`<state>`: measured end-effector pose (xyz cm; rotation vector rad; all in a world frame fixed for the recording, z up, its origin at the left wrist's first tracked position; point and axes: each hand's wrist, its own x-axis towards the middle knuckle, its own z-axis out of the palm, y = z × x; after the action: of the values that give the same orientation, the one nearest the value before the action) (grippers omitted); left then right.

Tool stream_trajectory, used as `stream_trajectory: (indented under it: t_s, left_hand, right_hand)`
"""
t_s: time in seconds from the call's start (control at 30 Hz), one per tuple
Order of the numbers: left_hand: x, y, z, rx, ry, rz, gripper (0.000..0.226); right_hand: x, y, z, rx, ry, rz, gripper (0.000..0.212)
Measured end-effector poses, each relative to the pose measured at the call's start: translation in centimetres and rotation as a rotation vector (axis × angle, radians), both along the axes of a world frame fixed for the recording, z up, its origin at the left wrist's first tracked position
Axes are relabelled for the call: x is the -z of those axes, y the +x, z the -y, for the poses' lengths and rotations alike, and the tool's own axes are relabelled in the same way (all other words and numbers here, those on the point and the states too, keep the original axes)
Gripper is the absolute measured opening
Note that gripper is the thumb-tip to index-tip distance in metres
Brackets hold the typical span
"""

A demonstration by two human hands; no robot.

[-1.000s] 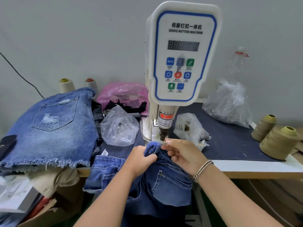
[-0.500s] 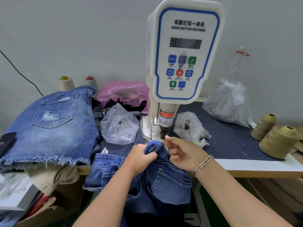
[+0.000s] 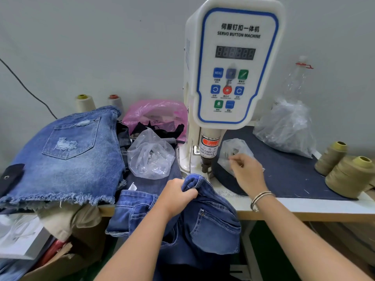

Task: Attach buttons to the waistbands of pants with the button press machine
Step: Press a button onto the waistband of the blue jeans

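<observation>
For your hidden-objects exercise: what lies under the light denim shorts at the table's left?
Under the light denim shorts a beige cloth sticks out, with darker denim at the right edge. The shorts cover the rest of the pile.

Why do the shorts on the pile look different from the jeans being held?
The shorts are pale, ripped and frayed, lying flat on the pile; the jeans are darker, unfrayed, bunched in the left hand and hanging off the table. Both are blue denim with pockets.
</observation>
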<state>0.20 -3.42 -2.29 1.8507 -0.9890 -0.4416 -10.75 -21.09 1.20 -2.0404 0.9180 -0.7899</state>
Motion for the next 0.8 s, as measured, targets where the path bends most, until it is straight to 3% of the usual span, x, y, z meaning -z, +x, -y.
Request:
stream_trajectory:
  t_s: [0.1, 0.23, 0.57, 0.7, 0.8]
  left_hand:
    - [0.0, 0.0, 0.0, -0.006, 0.003, 0.006, 0.03]
    - [0.1, 0.0, 0.0, 0.0, 0.003, -0.001, 0.031]
    - [0.0, -0.1, -0.1, 0.006, 0.008, -0.009, 0.03]
    - [-0.1, 0.0, 0.0, 0.016, 0.002, -0.007, 0.032]
    - [0.0, 0.1, 0.0, 0.011, 0.005, -0.007, 0.032]
  right_hand:
    - [-0.4, 0.5, 3.1, 0.034, -0.293, -0.31, 0.022]
    - [-0.3, 2.7, 5.2, -0.095, -0.409, -0.835, 0.026]
    - [1.4, 4.7, 6.0, 0.053, -0.512, -0.834, 0.022]
    - [2.4, 5.3, 5.9, 0.177, -0.359, -0.937, 0.03]
    - [3.7, 4.6, 5.8, 0.188, -0.603, -0.885, 0.027]
